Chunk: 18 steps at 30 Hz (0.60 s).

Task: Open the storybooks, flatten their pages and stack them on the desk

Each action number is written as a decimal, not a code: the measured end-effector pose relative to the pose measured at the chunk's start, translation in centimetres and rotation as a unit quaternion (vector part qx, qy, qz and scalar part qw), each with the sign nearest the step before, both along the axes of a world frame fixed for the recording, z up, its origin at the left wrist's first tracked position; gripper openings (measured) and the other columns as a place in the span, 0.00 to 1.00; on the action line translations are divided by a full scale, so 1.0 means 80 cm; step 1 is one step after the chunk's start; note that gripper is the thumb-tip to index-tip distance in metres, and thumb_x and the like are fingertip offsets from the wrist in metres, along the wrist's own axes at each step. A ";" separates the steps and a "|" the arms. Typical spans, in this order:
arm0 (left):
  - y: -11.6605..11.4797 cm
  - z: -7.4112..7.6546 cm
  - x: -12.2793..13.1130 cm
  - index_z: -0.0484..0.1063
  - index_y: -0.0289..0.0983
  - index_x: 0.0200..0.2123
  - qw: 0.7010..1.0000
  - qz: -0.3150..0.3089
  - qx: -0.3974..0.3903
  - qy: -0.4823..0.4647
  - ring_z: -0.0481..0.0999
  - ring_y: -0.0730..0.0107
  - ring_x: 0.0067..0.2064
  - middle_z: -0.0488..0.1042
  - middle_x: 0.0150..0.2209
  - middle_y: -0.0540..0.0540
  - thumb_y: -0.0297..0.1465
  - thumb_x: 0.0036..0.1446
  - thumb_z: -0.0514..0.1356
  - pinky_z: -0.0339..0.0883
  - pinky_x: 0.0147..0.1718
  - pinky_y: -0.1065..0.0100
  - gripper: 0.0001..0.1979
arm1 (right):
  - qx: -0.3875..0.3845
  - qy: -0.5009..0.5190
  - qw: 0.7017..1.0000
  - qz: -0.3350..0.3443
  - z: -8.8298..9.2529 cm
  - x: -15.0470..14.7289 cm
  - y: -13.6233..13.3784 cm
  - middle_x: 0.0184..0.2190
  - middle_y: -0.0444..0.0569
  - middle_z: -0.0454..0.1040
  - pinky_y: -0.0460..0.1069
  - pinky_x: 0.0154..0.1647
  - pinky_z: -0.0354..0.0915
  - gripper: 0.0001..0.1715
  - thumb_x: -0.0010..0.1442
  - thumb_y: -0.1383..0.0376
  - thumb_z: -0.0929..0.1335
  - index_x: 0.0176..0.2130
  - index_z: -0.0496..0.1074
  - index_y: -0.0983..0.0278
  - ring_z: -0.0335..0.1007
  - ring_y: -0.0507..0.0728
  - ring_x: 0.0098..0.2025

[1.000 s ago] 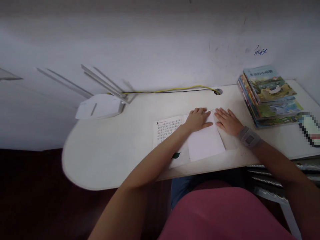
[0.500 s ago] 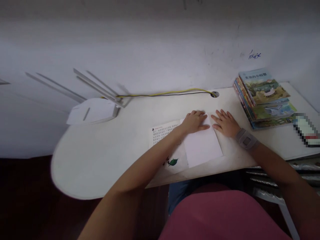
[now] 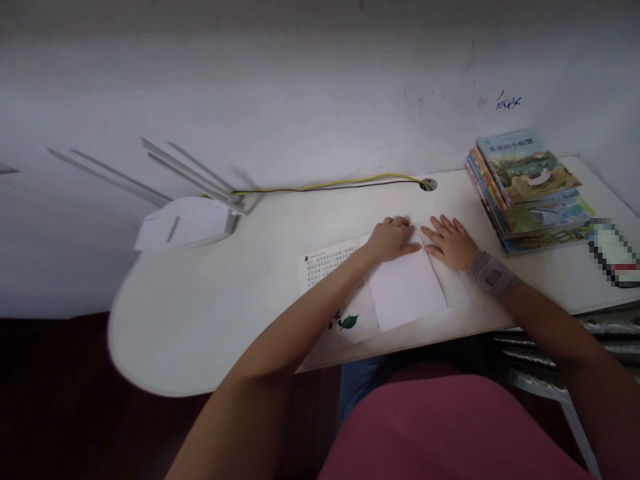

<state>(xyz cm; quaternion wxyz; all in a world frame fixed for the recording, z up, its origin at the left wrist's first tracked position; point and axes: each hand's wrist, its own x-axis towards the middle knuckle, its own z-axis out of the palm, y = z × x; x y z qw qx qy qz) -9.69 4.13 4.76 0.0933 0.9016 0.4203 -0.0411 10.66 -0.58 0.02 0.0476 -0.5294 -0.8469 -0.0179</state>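
Note:
A blank white sheet of paper (image 3: pixel 409 293) lies over the right part of an open book (image 3: pixel 327 264), whose left page shows printed characters and a green leaf. My left hand (image 3: pixel 393 239) rests on the upper part of the sheet, thumb stretched to the right and fingers slightly bent. By the sheet's upper right edge, my right hand (image 3: pixel 451 244) lies flat with its fingers spread, a grey watch on its wrist. The two thumbs are a short gap apart. My left forearm covers part of the printed page.
A stack of picture books (image 3: pixel 530 193) stands at the back right, with a phone-like pixelated object (image 3: pixel 617 253) beside it. On the left sits a white router (image 3: pixel 187 223) with antennas. Yellow and black cables (image 3: pixel 330 185) run along the wall to a hole in the white desk (image 3: pixel 170 320).
The view has shifted slightly. Both hands stay at the top of the sheet, with only very small finger movement, and the sheet and book look unchanged.

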 end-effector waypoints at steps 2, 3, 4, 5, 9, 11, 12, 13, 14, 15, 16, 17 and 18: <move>-0.002 -0.005 -0.001 0.66 0.36 0.56 1.000 -0.011 0.008 -0.020 0.65 0.51 0.56 0.64 0.59 0.36 0.46 0.60 0.55 0.60 0.52 0.56 0.27 | 0.000 0.001 1.000 0.000 0.000 0.000 0.000 0.67 0.59 0.52 0.65 0.63 0.45 0.34 0.67 0.50 0.54 0.64 0.58 0.62 0.45 0.70 0.68; -0.006 -0.007 -0.001 0.65 0.34 0.57 0.999 -0.012 0.017 -0.026 0.64 0.52 0.57 0.63 0.60 0.36 0.45 0.61 0.54 0.59 0.54 0.56 0.27 | 0.000 0.002 1.000 0.000 0.000 0.000 0.000 0.67 0.59 0.52 0.65 0.63 0.45 0.34 0.67 0.50 0.54 0.64 0.57 0.62 0.45 0.70 0.68; -0.013 -0.008 -0.003 0.64 0.33 0.58 0.999 -0.008 0.028 -0.028 0.63 0.51 0.59 0.63 0.61 0.35 0.45 0.62 0.53 0.57 0.56 0.56 0.28 | -0.001 0.003 1.000 0.000 0.000 0.000 0.000 0.67 0.59 0.52 0.65 0.64 0.45 0.34 0.67 0.50 0.54 0.65 0.57 0.63 0.45 0.70 0.68; -0.023 -0.009 -0.004 0.63 0.32 0.59 0.999 0.001 0.040 -0.025 0.61 0.50 0.61 0.61 0.62 0.34 0.46 0.62 0.52 0.55 0.57 0.53 0.29 | -0.003 0.004 1.000 -0.001 0.001 0.000 0.000 0.67 0.59 0.52 0.65 0.64 0.45 0.34 0.67 0.50 0.54 0.65 0.57 0.62 0.45 0.69 0.68; -0.085 -0.011 -0.014 0.54 0.30 0.64 0.997 0.046 0.063 0.023 0.46 0.37 0.67 0.50 0.67 0.29 0.53 0.61 0.47 0.43 0.61 0.39 0.39 | -0.037 0.021 0.999 -0.008 0.007 0.000 0.002 0.67 0.59 0.52 0.64 0.64 0.45 0.36 0.66 0.48 0.56 0.65 0.55 0.62 0.44 0.69 0.68; -0.114 -0.016 -0.019 0.50 0.32 0.66 0.998 0.038 0.036 0.046 0.42 0.32 0.67 0.45 0.68 0.28 0.56 0.59 0.46 0.41 0.59 0.34 0.42 | -0.067 0.035 0.997 -0.004 0.012 0.004 0.004 0.67 0.59 0.51 0.65 0.64 0.45 0.39 0.64 0.45 0.57 0.66 0.54 0.62 0.43 0.69 0.68; -0.123 -0.019 -0.021 0.49 0.33 0.67 0.998 0.030 0.020 0.052 0.41 0.31 0.67 0.44 0.68 0.28 0.57 0.58 0.46 0.41 0.59 0.32 0.43 | -0.082 0.041 0.996 0.001 0.014 0.006 0.005 0.68 0.59 0.50 0.65 0.64 0.45 0.40 0.63 0.44 0.57 0.66 0.53 0.62 0.42 0.69 0.68; -0.129 -0.023 -0.023 0.48 0.34 0.67 0.998 0.021 0.007 0.053 0.40 0.30 0.67 0.42 0.68 0.29 0.58 0.58 0.46 0.40 0.58 0.31 0.44 | -0.095 0.045 0.994 0.008 0.016 0.008 0.006 0.68 0.60 0.49 0.65 0.64 0.45 0.42 0.62 0.43 0.57 0.66 0.52 0.62 0.41 0.70 0.69; -0.132 -0.026 -0.024 0.47 0.35 0.67 0.999 0.014 -0.001 0.050 0.39 0.31 0.67 0.42 0.68 0.30 0.58 0.57 0.45 0.40 0.59 0.31 0.44 | -0.105 0.046 0.993 0.016 0.017 0.011 0.007 0.68 0.61 0.47 0.65 0.64 0.44 0.43 0.62 0.42 0.58 0.67 0.52 0.63 0.40 0.70 0.69; -0.132 -0.029 -0.025 0.47 0.35 0.68 0.999 0.008 -0.006 0.044 0.38 0.31 0.68 0.41 0.69 0.30 0.58 0.57 0.45 0.39 0.59 0.32 0.44 | -0.111 0.044 0.993 0.025 0.018 0.014 0.007 0.68 0.61 0.46 0.65 0.64 0.43 0.45 0.61 0.41 0.58 0.67 0.51 0.63 0.39 0.70 0.69; -0.130 -0.031 -0.025 0.47 0.35 0.68 0.999 0.004 -0.006 0.035 0.38 0.32 0.68 0.41 0.69 0.31 0.58 0.57 0.46 0.38 0.59 0.32 0.44 | -0.114 0.040 0.992 0.032 0.017 0.016 0.008 0.69 0.62 0.45 0.66 0.65 0.43 0.46 0.60 0.40 0.59 0.67 0.51 0.63 0.38 0.71 0.69; -0.127 -0.033 -0.026 0.47 0.35 0.68 1.000 -0.002 -0.005 0.025 0.37 0.32 0.68 0.42 0.69 0.31 0.58 0.57 0.46 0.38 0.59 0.32 0.44 | -0.113 0.034 0.992 0.037 0.017 0.018 0.008 0.69 0.62 0.44 0.66 0.65 0.42 0.48 0.59 0.40 0.60 0.67 0.51 0.64 0.37 0.71 0.69; -0.124 -0.034 -0.027 0.47 0.36 0.68 1.000 -0.008 -0.004 0.015 0.38 0.33 0.68 0.42 0.69 0.31 0.58 0.57 0.47 0.38 0.60 0.32 0.44 | -0.112 0.029 0.992 0.041 0.015 0.019 0.008 0.69 0.62 0.43 0.66 0.65 0.41 0.49 0.58 0.40 0.62 0.67 0.52 0.63 0.36 0.71 0.69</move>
